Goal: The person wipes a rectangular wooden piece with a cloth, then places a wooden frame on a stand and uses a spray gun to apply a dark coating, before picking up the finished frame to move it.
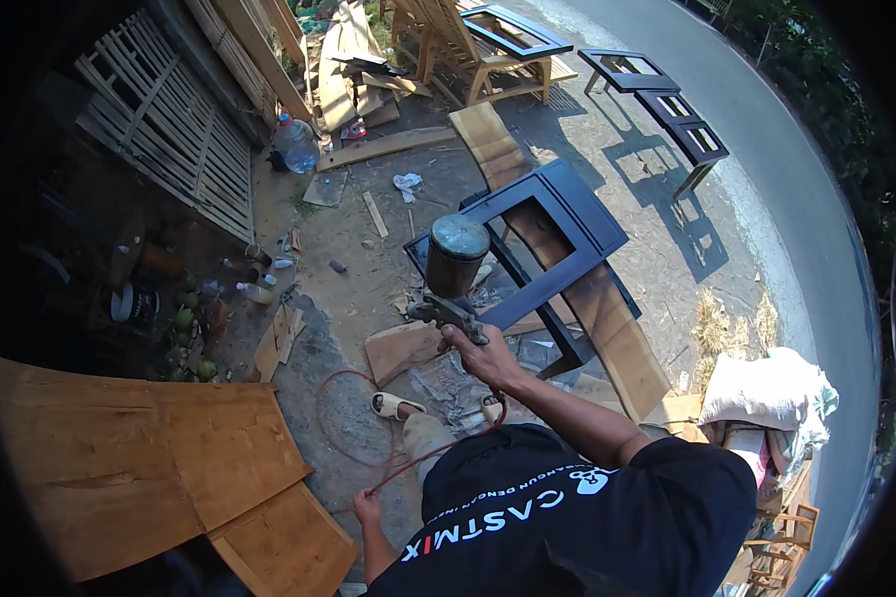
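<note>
Spray gun [455, 274], right hand [480, 355] clamped on grip, aimed at dark frame [553, 244].
Left hand [367, 507] closed on red hose [408, 460]; spraying step, next pass needs steady sweep.

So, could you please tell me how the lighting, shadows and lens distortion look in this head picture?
Head view: hard sunlight on the ground, with crisp shadows under the dark frames; the left side by the slatted panel lies in deep shade; fisheye bends the road edge, and the rim goes black; the right hand and its spray gun look sharp, as does the left hand on the red hose.
</note>
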`<state>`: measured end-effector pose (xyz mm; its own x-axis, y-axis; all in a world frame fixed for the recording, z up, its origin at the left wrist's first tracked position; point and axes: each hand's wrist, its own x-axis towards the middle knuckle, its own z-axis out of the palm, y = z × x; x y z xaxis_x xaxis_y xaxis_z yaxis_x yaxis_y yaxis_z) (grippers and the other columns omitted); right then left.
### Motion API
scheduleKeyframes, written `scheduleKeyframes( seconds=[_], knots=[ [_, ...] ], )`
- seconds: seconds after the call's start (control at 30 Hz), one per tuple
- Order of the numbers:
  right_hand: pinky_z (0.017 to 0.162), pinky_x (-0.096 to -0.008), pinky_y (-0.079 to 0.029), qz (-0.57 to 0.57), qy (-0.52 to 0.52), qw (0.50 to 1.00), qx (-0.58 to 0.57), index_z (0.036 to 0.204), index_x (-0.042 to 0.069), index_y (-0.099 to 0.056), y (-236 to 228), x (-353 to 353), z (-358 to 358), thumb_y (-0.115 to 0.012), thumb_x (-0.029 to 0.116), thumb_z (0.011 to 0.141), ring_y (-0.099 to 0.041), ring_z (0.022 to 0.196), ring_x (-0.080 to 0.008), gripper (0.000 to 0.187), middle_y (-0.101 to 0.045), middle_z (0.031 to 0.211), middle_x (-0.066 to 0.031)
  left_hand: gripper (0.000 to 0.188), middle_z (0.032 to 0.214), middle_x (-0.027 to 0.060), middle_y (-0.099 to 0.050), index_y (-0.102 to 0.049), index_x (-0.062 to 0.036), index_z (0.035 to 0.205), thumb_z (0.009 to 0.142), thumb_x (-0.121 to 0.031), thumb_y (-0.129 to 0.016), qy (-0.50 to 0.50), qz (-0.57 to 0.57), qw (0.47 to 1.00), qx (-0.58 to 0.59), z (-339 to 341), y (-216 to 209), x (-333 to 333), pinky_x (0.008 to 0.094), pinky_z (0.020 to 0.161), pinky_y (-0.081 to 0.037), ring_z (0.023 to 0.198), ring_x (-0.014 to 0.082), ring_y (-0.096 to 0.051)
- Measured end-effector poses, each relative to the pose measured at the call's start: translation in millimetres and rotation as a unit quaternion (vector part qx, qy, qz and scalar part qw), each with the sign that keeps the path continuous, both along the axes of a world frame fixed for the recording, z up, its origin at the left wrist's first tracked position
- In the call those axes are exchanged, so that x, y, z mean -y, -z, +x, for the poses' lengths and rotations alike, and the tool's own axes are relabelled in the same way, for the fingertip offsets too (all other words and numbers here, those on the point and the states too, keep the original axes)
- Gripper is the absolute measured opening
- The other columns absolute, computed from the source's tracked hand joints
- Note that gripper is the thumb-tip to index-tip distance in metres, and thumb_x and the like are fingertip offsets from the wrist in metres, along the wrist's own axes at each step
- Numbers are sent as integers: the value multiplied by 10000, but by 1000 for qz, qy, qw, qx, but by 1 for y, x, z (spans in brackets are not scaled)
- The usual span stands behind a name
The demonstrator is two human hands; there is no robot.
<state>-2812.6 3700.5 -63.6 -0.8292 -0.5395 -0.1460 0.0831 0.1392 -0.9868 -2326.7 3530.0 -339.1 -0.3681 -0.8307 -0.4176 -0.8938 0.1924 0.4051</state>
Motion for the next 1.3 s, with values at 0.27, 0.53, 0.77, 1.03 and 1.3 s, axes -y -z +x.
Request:
scheduleKeyframes(
  seconds=[0.27, 0.53, 0.77, 1.03, 1.3],
  knots=[
    [461, -281, -282, 60, 26, 997, 28, 973, 35, -704, -45, 152, -5, -537, 501, 1062, -398, 469, -63, 503, -468, 574, 42, 244, 1062, 226, -724, -758, -90, 1037, 874, -268, -725, 21, 74, 997, 9, -24, 8, 77, 509, 915, -524, 1055, 426, -670],
    [474, -258, -362, 44, 64, 997, 5, 1187, 12, -678, -69, 271, -30, -538, 533, 1053, -488, 536, -60, 556, -714, 863, -60, 343, 1154, 193, -723, -731, -83, 1159, 870, -264, -763, 60, 91, 991, -80, -50, 3, 202, 462, 948, -530, 1112, 389, -673],
    [463, -270, -377, 50, 92, 994, -24, 1183, 20, -662, -49, 350, -97, -576, 527, 1036, -501, 507, -78, 535, -717, 903, -73, 335, 1164, 175, -738, -706, -69, 1220, 955, -272, -690, 13, 153, 968, -197, -177, -20, 298, 413, 971, -535, 1110, 313, -702],
    [509, -299, -438, 60, 121, 990, -41, 1159, 21, -690, 0, 468, -227, -595, 492, 1034, -618, 564, -127, 496, -737, 891, -91, 320, 1100, 157, -760, -718, -52, 1204, 984, -275, -654, -7, 173, 969, -179, -268, 1, 393, 379, 948, -547, 1071, 274, -724],
    [639, -338, -525, 28, 136, 990, -15, 1221, 29, -684, 18, 567, -435, -627, 426, 1033, -718, 760, -180, 443, -706, 1147, -103, 418, 1124, 170, -749, -759, -77, 1127, 932, -424, -631, -128, 361, 918, 98, -270, 36, 447, 406, 947, -539, 1117, 310, -707]
  ],
)
